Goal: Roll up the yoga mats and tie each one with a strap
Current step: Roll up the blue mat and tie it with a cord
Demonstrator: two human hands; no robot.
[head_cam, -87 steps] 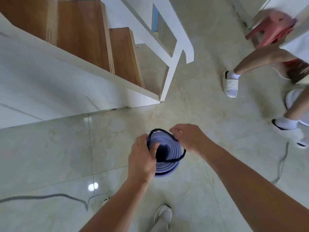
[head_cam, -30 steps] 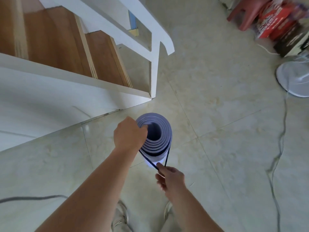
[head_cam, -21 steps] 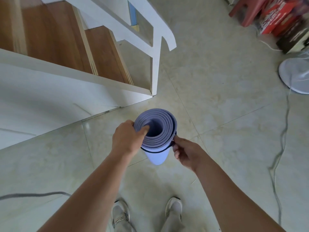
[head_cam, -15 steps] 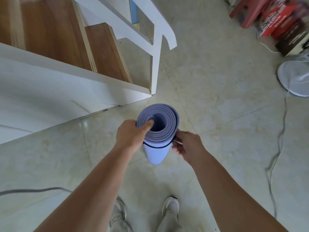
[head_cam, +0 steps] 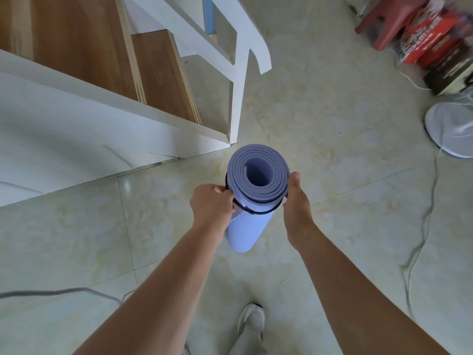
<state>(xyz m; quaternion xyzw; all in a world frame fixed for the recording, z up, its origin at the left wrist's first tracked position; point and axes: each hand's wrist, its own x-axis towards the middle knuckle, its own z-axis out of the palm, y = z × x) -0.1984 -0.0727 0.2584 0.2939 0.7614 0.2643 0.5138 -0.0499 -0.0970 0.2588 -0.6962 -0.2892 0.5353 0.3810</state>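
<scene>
- Underfoot: glossy cream marble-look tile floor (head_cam: 332,139), thin grout lines, window glare on the left tiles.
- Nearest the camera, one pale grey-white shoe (head_cam: 252,321) stood flat on the tile, toe pointing forward.
- A dark grey cable (head_cam: 51,293) trailed across the floor at lower left; a thin white cord (head_cam: 422,239) snaked along the right side towards the far right.
- A rolled lavender foam yoga mat (head_cam: 258,180) stood upright on its end on the floor, ahead of the shoe, its spiral end facing up.
- A thin black strap (head_cam: 256,213) circled the roll a little below its top edge.
- Left hand (head_cam: 212,206): fingers curled tight, pinching the strap where it crossed the mat's left side, knuckles against the roll.
- Right hand (head_cam: 297,203): clasped the mat's right side at strap level, thumb straight up along the roll's edge; its fingers were hidden behind the mat, so I could not tell whether they also caught the strap.
- Just beyond the mat: a white staircase with brown wooden treads (head_cam: 158,70), its white newel post meeting the floor close by.
- Right edge: a round white fan base (head_cam: 450,134).
- Far right corner: a red plastic stool (head_cam: 378,24) beside red printed cardboard boxes (head_cam: 435,39), blurred.
</scene>
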